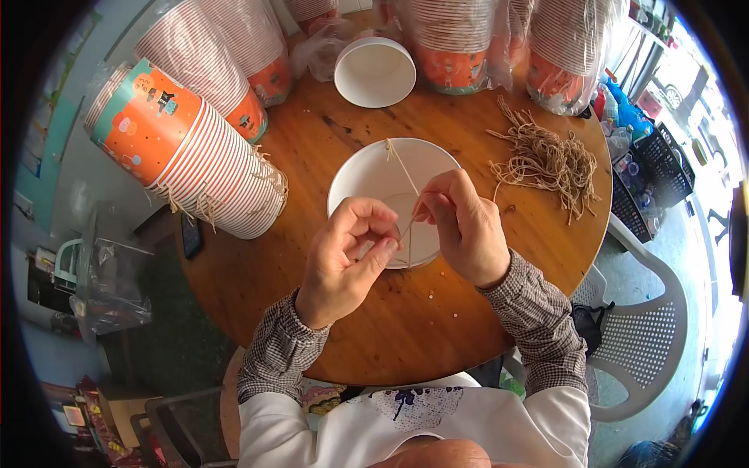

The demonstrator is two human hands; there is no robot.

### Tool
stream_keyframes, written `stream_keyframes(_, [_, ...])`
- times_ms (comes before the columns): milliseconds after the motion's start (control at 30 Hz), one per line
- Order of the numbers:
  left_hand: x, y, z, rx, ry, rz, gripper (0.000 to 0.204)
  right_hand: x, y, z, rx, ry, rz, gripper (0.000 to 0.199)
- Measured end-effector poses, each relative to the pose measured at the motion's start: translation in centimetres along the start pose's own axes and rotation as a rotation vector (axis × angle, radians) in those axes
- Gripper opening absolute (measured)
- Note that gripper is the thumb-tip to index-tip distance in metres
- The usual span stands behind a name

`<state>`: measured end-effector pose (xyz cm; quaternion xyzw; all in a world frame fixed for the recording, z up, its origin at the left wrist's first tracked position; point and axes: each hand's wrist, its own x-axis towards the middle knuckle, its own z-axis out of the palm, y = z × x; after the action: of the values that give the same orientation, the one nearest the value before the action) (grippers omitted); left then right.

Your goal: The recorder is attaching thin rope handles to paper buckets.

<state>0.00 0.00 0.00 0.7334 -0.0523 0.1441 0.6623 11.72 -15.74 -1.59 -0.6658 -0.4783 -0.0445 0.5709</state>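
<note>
A white paper bucket (pixel 355 175) stands on the round wooden table in front of me, its open mouth up. A thin tan string (pixel 403 168) is tied at the bucket's far rim and runs across the mouth toward the near rim. Over the bucket, my left hand (pixel 347 253) pinches the string with thumb and fingers. My right hand (pixel 464 226) grips the string just beside it, fingers curled together. Between the hands the strands cross, and the fingers partly hide them.
A leaning stack of orange-printed buckets (pixel 187 148) with strings stands at left. Plastic-wrapped bucket stacks (pixel 452 47) line the far edge near a single white bucket (pixel 374 72). A loose string pile (pixel 550 160) lies at right. A grey chair (pixel 640 343) and black crates (pixel 663 168) stand beyond.
</note>
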Motion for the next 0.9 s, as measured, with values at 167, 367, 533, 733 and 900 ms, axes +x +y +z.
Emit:
stream_keyframes(167, [0.4, 0.8, 0.2, -0.028, 0.02, -0.1, 0.032, -0.3, -0.4, -0.3, -0.067, 0.088, 0.056, 0.012])
stream_keyframes(367, [1.2, 0.6, 0.8, 0.266, 0.028, 0.015, 0.019, -0.6, -1.8, -0.9, -0.176, 0.01, -0.107, 0.022])
stream_keyframes(533, [1.2, 0.6, 0.7, 0.362, 0.023, 0.088, 0.011, -0.5, -3.3, -2.8, 0.031, -0.182, -0.012, 0.019])
stream_keyframes(733, [0.4, -0.1, 1.2, 0.399, 0.011, 0.186, 0.014, -0.5, -2.5, -4.1, -0.341, -0.197, -0.34, 0.032])
stream_keyframes(900, [-0.2, -0.2, 0.5, 0.586, -0.034, 0.285, 0.01, -0.2, 1.8, -8.0, -0.717, 0.061, -0.363, 0.034])
